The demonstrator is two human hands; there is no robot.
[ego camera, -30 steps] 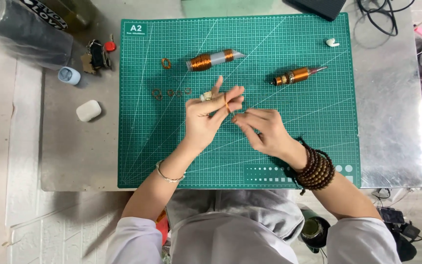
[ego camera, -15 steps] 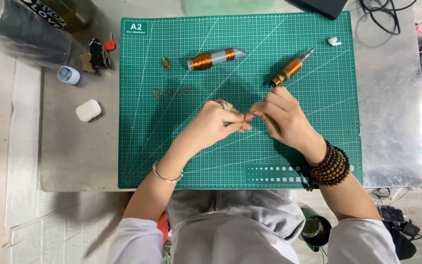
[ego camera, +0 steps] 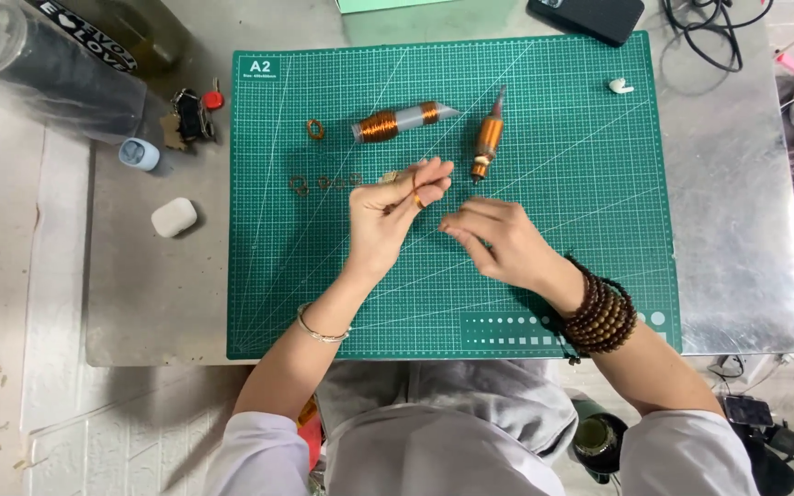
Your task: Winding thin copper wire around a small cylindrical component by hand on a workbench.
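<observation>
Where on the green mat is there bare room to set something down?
The cutting mat is bare right of the copper-wound tool, and along its near-left corner. It is crowded around the left hand, wire rings and copper-wound tube.

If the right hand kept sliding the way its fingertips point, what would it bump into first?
Probably the left hand: the right hand points left and slightly up, toward its pinching fingers. Their relative heights above the green mat are unclear.
</observation>
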